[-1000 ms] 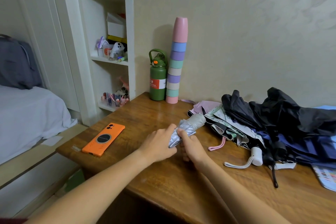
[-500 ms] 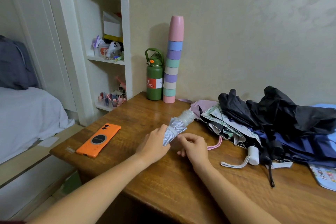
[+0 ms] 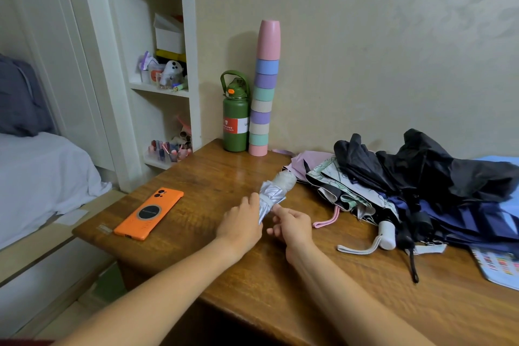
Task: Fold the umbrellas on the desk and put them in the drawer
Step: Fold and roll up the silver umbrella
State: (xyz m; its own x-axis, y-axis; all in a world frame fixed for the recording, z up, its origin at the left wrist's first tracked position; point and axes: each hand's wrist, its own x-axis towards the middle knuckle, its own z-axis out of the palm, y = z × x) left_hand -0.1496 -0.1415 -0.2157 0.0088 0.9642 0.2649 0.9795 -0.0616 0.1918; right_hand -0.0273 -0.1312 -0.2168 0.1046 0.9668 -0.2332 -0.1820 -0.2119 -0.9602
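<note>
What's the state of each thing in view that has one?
silver umbrella: collapsed, rolled, held
left hand: grips it
right hand: fingers curled, index touching it
umbrella pile: loose, unfolded
bottle: upright, lid shut
cups: stacked upside down
phone: face down

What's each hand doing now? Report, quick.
Left hand: grips the silver umbrella.
Right hand: fingers curled, index fingertip touches the umbrella.
</note>
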